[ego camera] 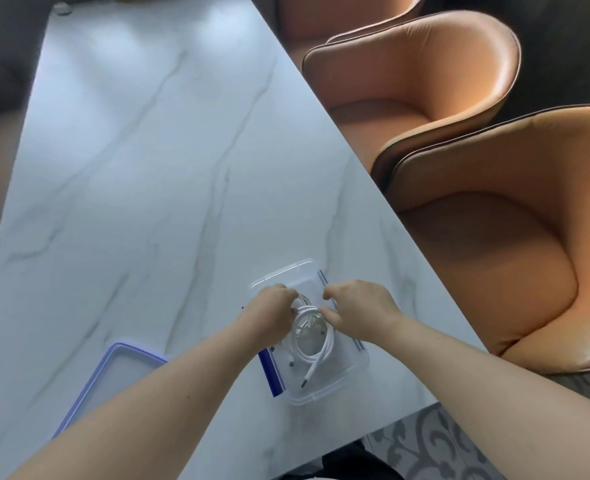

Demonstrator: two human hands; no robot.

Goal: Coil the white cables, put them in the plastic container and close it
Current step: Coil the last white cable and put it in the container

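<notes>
Both hands — left hand (pixel 272 311), right hand (pixel 357 304) — pinch the coiled white cables (pixel 309 344) inside the clear rectangular plastic container (pixel 355 367), plug ends pointing toward the person.

A white marble-patterned table (pixel 130 174) with grey veins fills most of the view. Along its right edge stand three orange leather chairs (pixel 494 244) with dark piping, their seats facing the table. At the far left corner of the tabletop lies a small, blurred object (pixel 61 9). A grey patterned floor (pixel 435 441) shows below the near edge.
</notes>
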